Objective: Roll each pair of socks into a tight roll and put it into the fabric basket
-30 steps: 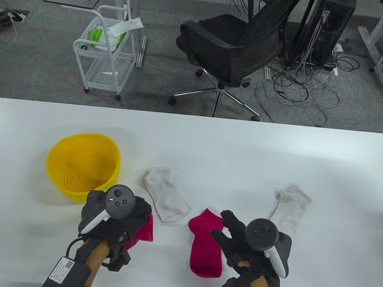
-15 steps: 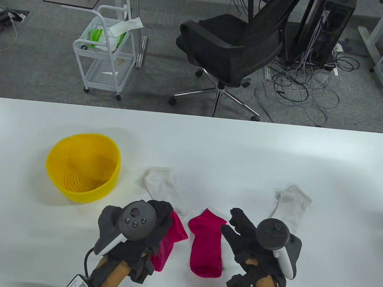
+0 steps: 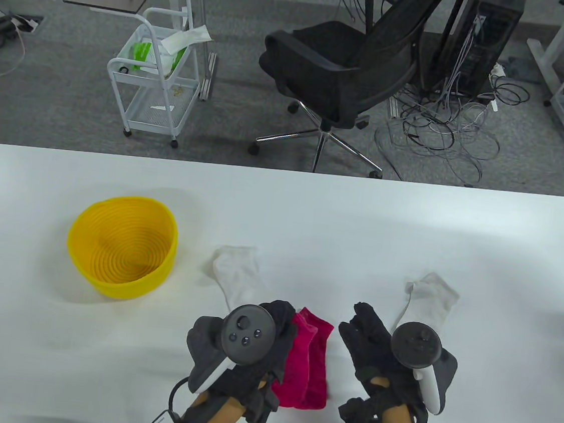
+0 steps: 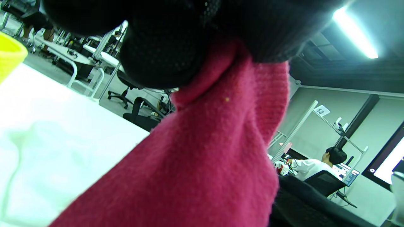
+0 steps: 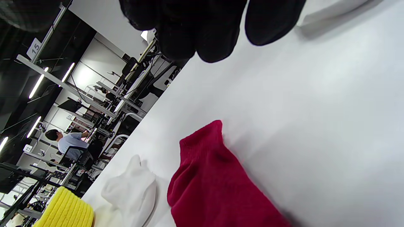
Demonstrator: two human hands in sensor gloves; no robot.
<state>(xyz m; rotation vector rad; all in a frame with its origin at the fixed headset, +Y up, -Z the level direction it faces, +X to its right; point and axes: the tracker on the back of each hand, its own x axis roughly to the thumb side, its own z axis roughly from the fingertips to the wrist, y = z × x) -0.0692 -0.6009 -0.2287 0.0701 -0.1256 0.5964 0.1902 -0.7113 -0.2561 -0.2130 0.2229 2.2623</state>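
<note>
Table view: left hand (image 3: 248, 344), pinching one pink sock (image 3: 298, 359), now carried rightward from near the yellow basket (image 3: 119, 275) and laying it over the second pink sock (image 3: 318, 371); pair nearly stacked, ready for rolling. Right hand (image 3: 388, 353) beside, fingers relaxed, holding nothing. White socks (image 3: 235, 272) well apart; bare table (image 3: 312, 214) beyond.

Left wrist view: fingers (image 4: 164, 53) clamped on sock cuff.

Right wrist view: fingertips (image 5: 202, 34) loose above tabletop.

Bright overhead light; wrist views blurred, tinted.
</note>
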